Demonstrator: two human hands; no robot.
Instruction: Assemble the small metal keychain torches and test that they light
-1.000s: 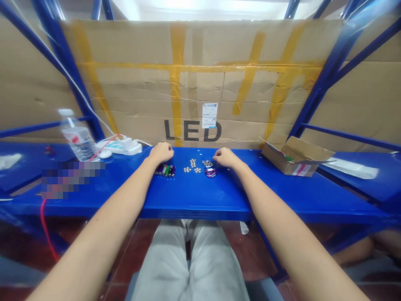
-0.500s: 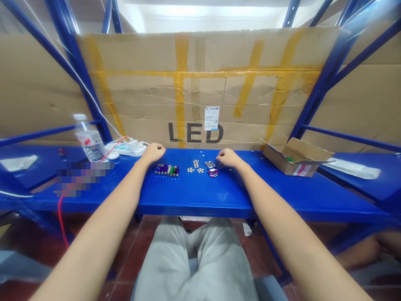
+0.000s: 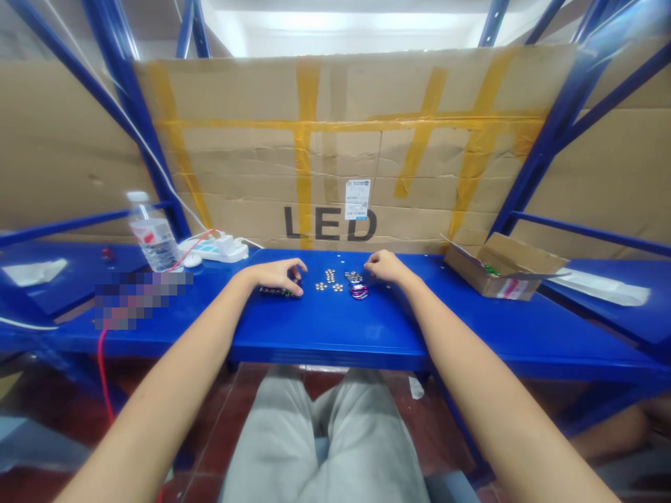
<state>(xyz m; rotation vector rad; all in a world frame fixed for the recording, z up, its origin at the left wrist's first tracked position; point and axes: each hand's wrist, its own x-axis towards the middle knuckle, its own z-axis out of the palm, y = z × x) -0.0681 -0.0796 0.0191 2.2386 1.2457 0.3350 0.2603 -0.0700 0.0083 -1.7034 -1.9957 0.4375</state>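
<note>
My left hand (image 3: 277, 274) reaches over a row of small dark and purple cylinders (image 3: 273, 292), partly hiding them. Its thumb and forefinger are apart, around the row's right end; whether they touch it I cannot tell. On the right, my right hand (image 3: 386, 264) rests at the table with its fingertips pressed together. Anything in them is too small to make out. Beside those fingertips lies a cluster of small silvery pieces (image 3: 353, 276), and just below it a shiny purple bundle (image 3: 359, 291). Small round metal pieces (image 3: 330, 276) sit in little groups between my hands.
A cardboard box (image 3: 498, 272) with green pieces in it stands right on the blue table (image 3: 325, 328). Left are a water bottle (image 3: 154, 241), a white power strip (image 3: 217, 248) and a red cable (image 3: 103, 370). A large cardboard sheet (image 3: 251, 168) closes off the back.
My left hand has come down and to the right, from behind the cylinders to over them, and its thumb and forefinger have spread. My right hand stays by the silvery pieces.
</note>
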